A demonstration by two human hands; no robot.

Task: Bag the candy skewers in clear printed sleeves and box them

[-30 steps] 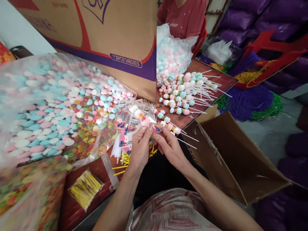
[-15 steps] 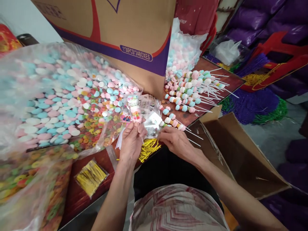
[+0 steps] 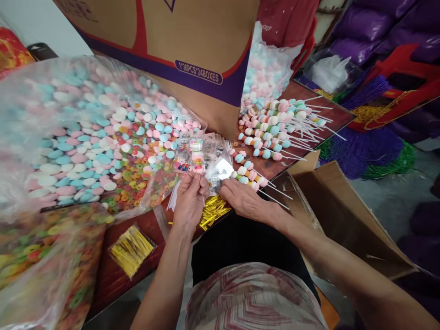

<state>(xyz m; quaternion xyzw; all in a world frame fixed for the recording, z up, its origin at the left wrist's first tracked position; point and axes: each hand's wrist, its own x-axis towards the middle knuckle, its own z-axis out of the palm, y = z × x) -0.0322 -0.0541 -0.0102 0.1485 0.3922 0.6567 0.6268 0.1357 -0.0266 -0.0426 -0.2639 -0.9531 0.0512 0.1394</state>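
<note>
My left hand (image 3: 191, 197) is closed around the lower end of a marshmallow skewer (image 3: 197, 158), which stands upright in a clear printed bag. Just to its right, my right hand (image 3: 242, 198) has its fingers pressed together above the gold twist ties (image 3: 213, 211); whatever they pinch is hidden. Clear printed bags (image 3: 220, 169) lie in a stack beyond both hands. White sticks (image 3: 173, 197) stick out beside my left wrist. Bare marshmallow skewers (image 3: 271, 123) are piled at the right, the closest ones lying near my right hand.
Pastel marshmallows (image 3: 79, 160) and gummy rings (image 3: 134, 185) fill a large plastic bag at left. A packet of gold ties (image 3: 132, 251) lies near the table edge. A tall carton (image 3: 192, 36) stands behind. At lower right is an open cardboard box (image 3: 343, 220).
My right hand has moved left, closer to my left hand and over the gold ties. My left hand still grips the bagged skewer, nearly in place. The view has shifted slightly.
</note>
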